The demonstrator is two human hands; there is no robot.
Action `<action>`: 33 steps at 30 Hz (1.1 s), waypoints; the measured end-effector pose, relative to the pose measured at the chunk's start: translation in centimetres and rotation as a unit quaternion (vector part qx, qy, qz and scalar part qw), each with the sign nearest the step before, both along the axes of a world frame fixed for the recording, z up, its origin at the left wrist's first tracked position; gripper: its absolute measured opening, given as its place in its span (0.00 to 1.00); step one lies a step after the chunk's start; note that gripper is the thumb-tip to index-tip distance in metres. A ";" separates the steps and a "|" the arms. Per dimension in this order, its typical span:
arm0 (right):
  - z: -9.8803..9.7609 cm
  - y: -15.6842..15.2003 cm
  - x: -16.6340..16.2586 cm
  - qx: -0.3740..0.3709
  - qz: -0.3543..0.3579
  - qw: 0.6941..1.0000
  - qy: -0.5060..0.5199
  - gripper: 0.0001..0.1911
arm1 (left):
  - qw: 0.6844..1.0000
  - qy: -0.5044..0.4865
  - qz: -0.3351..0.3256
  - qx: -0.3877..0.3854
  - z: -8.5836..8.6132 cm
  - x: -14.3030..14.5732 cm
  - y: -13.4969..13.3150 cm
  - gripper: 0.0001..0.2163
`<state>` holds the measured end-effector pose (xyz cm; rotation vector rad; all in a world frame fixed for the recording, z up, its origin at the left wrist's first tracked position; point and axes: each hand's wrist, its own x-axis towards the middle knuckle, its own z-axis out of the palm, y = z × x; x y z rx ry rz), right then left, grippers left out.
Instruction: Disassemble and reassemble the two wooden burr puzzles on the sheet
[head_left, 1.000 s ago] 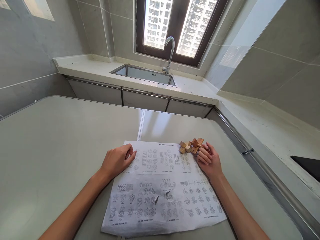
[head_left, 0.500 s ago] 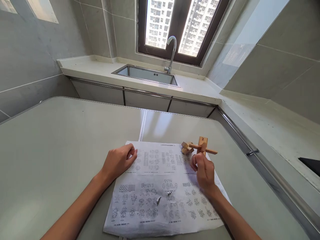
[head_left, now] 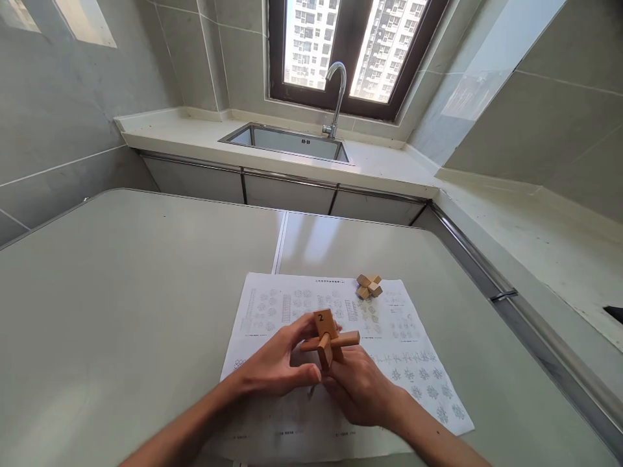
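Note:
A wooden interlocking puzzle (head_left: 325, 337), made of crossed pieces with a "2" on its upright block, is held above the printed paper sheet (head_left: 272, 292). My right hand (head_left: 363, 386) grips it from below, closed round its lower end. From the left, my left hand (head_left: 280, 357) curves about the same puzzle, its fingers partly hidden behind the numbered block and its thumb by the front piece. On the sheet's far right part sits a second, smaller wooden burr puzzle (head_left: 369, 286), touched by neither hand.
The sheet, covered with small diagrams and with a tear near its middle, lies on a pale table (head_left: 121, 292). Beyond the table run a counter with a sink (head_left: 287, 143) and a faucet (head_left: 337, 97) below a window. A metal rail (head_left: 472, 259) borders the right side.
My right hand has brought the numbered puzzle from the sheet's far right toward the middle and nearer me. My left hand has moved right from the sheet's left edge to the puzzle.

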<state>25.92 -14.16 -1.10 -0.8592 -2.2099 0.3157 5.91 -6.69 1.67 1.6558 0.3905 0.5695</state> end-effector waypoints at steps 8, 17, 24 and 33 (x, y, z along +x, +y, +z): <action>-0.8 0.2 -0.1 -0.020 -0.041 0.996 0.079 0.09 | 0.993 -0.027 0.069 -0.096 -0.7 -0.4 0.0 0.45; -2.0 0.5 0.0 -0.099 -0.125 0.979 0.129 0.03 | 0.995 -0.031 0.098 -0.008 -0.5 -0.2 -0.3 0.48; -1.5 0.7 0.0 -0.101 -0.125 0.980 0.116 0.14 | 0.983 0.004 0.145 0.114 -0.5 -0.1 -0.6 0.46; -0.8 0.7 -0.3 -0.100 -0.141 0.974 0.144 0.15 | 0.977 0.001 0.162 0.138 -0.4 0.0 -0.8 0.46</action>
